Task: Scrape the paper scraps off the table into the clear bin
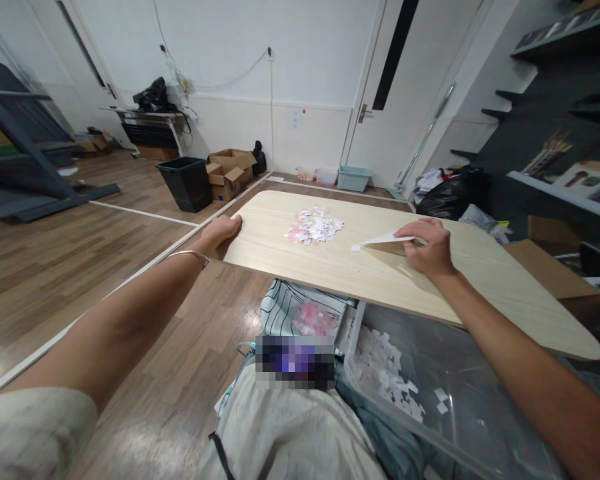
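Observation:
A light wooden tabletop (340, 273) lies in front of me. My left hand (223, 231) grips its left edge, fingers curled round the rim. My right hand (429, 247) rests on the board and pinches a white sheet of paper (387, 239), held low and slanted over the surface. A heap of small white and pink paper scraps (314, 227) sits in the middle of the board, left of that sheet. One loose scrap (355, 248) lies near the sheet's tip.
Below the table's near edge stands a clear plastic bin (430, 393) with several white scraps in it. A black bin (186, 181) and cardboard boxes (229, 172) stand on the wooden floor at the back. Black bags (450, 193) and shelves (560, 180) fill the right.

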`<state>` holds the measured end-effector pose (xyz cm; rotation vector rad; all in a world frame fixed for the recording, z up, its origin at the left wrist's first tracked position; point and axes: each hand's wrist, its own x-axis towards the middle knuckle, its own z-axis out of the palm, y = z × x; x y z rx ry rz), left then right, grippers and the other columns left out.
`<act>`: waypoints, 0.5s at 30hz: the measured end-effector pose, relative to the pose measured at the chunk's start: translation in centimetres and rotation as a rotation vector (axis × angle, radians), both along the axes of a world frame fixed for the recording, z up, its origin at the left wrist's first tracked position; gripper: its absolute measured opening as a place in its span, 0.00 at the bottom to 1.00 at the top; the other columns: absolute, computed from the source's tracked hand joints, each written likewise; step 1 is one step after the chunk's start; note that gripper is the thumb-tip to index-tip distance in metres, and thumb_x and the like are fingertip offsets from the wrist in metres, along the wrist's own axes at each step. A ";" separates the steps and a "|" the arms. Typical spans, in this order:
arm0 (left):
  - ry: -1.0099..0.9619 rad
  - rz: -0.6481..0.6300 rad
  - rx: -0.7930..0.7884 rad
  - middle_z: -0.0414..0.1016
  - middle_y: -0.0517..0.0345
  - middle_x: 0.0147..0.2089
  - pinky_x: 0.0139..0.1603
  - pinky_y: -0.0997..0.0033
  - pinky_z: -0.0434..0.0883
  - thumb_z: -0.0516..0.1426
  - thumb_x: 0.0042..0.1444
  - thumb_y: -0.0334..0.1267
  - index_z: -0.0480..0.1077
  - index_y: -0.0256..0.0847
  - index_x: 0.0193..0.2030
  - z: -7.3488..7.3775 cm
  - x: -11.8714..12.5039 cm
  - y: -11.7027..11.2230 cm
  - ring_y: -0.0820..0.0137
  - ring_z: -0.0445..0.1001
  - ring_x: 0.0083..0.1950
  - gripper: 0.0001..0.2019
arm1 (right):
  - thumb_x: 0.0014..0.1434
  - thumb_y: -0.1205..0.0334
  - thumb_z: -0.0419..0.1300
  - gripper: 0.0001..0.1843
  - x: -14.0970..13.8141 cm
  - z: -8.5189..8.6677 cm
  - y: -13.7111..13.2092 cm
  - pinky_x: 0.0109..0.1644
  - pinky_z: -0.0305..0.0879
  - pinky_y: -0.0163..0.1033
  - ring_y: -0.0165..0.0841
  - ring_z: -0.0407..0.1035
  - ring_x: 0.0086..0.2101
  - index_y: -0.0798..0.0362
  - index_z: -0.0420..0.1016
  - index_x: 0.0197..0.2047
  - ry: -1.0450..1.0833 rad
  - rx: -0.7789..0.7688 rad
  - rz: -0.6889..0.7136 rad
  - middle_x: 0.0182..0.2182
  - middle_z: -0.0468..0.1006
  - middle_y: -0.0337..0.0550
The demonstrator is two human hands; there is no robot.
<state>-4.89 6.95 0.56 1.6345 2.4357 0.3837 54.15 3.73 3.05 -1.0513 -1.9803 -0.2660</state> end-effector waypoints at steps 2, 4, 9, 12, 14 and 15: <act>-0.021 -0.002 -0.017 0.85 0.14 0.80 0.73 0.55 0.80 0.49 0.90 0.54 0.83 0.14 0.78 0.1 0.1 -0.3 0.35 0.87 0.81 0.40 | 0.58 0.64 0.69 0.07 -0.4 0.0 -0.3 0.72 0.79 0.68 0.53 0.91 0.44 0.42 0.87 0.32 0.005 0.057 -0.038 0.36 0.95 0.45; -0.043 -0.003 -0.025 0.83 0.14 0.82 0.73 0.58 0.78 0.49 0.92 0.53 0.81 0.12 0.78 0.3 0.3 -0.5 0.38 0.85 0.83 0.39 | 0.59 0.64 0.69 0.07 -0.9 -0.1 -0.7 0.72 0.77 0.68 0.53 0.90 0.45 0.42 0.87 0.33 -0.008 0.078 -0.042 0.36 0.94 0.45; -0.090 0.013 -0.028 0.81 0.12 0.84 0.72 0.60 0.75 0.50 0.94 0.54 0.79 0.11 0.78 0.8 0.6 -1.0 0.39 0.82 0.85 0.38 | 0.56 0.64 0.68 0.06 -1.1 -0.1 -0.9 0.70 0.75 0.68 0.53 0.84 0.43 0.41 0.82 0.29 0.019 0.040 0.016 0.32 0.88 0.44; -0.109 0.022 -0.016 0.81 0.12 0.83 0.70 0.58 0.75 0.51 0.93 0.53 0.79 0.11 0.78 0.9 0.7 -1.1 0.38 0.83 0.84 0.37 | 0.53 0.62 0.66 0.06 -0.5 0.0 -0.7 0.66 0.74 0.65 0.53 0.80 0.41 0.41 0.77 0.26 0.109 0.076 -0.072 0.28 0.81 0.44; -0.117 0.027 0.002 0.82 0.10 0.82 0.71 0.57 0.75 0.51 0.93 0.51 0.79 0.10 0.77 0.9 0.8 -1.1 0.38 0.83 0.82 0.36 | 0.52 0.63 0.65 0.07 -0.1 0.0 -0.7 0.65 0.72 0.65 0.55 0.79 0.43 0.41 0.74 0.25 0.148 0.102 -0.123 0.27 0.79 0.46; -0.122 0.023 0.021 0.83 0.10 0.81 0.71 0.56 0.75 0.52 0.92 0.51 0.79 0.10 0.77 0.9 0.8 -1.1 0.37 0.84 0.81 0.36 | 0.52 0.64 0.65 0.08 0.0 0.0 -0.7 0.65 0.71 0.66 0.56 0.79 0.45 0.41 0.73 0.25 0.160 0.120 -0.134 0.28 0.79 0.47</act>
